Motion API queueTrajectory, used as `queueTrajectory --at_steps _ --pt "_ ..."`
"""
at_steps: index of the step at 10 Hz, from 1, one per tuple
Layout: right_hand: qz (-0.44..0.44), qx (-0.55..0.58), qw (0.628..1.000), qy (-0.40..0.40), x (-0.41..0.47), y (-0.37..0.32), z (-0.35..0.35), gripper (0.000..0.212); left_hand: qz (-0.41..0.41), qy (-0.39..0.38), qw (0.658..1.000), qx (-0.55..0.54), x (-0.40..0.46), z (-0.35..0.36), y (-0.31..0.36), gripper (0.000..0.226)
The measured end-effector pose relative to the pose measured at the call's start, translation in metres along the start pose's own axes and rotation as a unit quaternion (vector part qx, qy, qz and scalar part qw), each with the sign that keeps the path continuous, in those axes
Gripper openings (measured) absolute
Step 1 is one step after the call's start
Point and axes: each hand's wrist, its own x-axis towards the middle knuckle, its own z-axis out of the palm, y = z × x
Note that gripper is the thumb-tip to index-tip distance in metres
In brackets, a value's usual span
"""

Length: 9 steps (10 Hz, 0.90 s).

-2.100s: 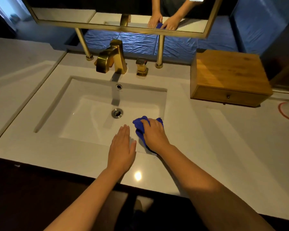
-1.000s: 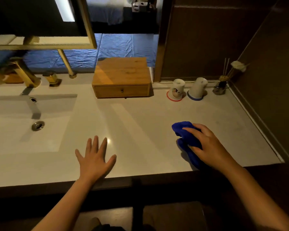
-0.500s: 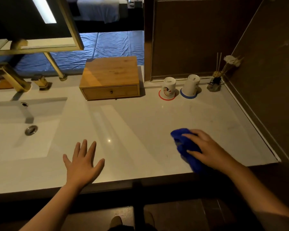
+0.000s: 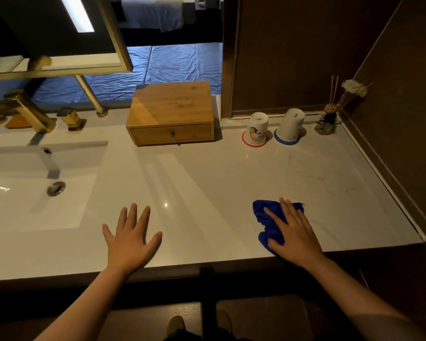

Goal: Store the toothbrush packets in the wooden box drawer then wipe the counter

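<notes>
Right hand presses its flat, spread fingers on the blue cloth near the desk's front edge. Left hand lies splayed, empty, beside the sink. The box sits at the back, drawer shut.

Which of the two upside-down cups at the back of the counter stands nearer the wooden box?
The cup with the red ring around its base; the cup with the blue ring stands farther from the wooden box, beside the reed holder.
</notes>
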Motion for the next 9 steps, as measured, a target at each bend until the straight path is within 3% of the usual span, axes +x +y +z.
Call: queueTrajectory --at_steps 1,2,3,4,6,7,8,9 --pt "-0.057 -0.031 0.994 -0.083 0.011 0.016 -0.017 0.086 0.001 -0.001 1.000 0.001 0.000 0.000 0.000 0.079" --pt "-0.047 -0.047 0.988 -0.139 0.017 0.016 -0.031 0.091 0.000 -0.003 1.000 0.000 0.001 0.001 0.000 0.079" --pt "0.042 0.026 0.999 0.008 0.005 -0.006 -0.023 0.075 0.000 -0.002 1.000 0.001 0.000 0.001 0.000 0.079" --pt "0.106 0.072 0.986 0.105 -0.011 -0.032 -0.002 0.062 0.000 -0.002 1.000 -0.004 0.000 0.002 -0.001 0.078" --pt "0.123 0.014 0.992 -0.039 -0.012 -0.034 0.005 0.106 0.004 -0.005 1.000 -0.005 0.001 0.001 -0.001 0.078" --pt "0.119 -0.001 0.990 -0.075 -0.012 -0.036 -0.001 0.107 0.003 -0.011 1.000 -0.010 0.000 -0.002 0.000 0.079" --pt "0.150 0.007 0.986 -0.068 -0.011 -0.044 -0.008 0.098 0.002 -0.022 1.000 -0.017 -0.001 -0.004 0.001 0.080" --pt "0.092 -0.029 0.995 0.021 -0.003 -0.075 -0.011 0.084 0.002 -0.044 0.999 -0.023 0.000 -0.009 0.004 0.079"
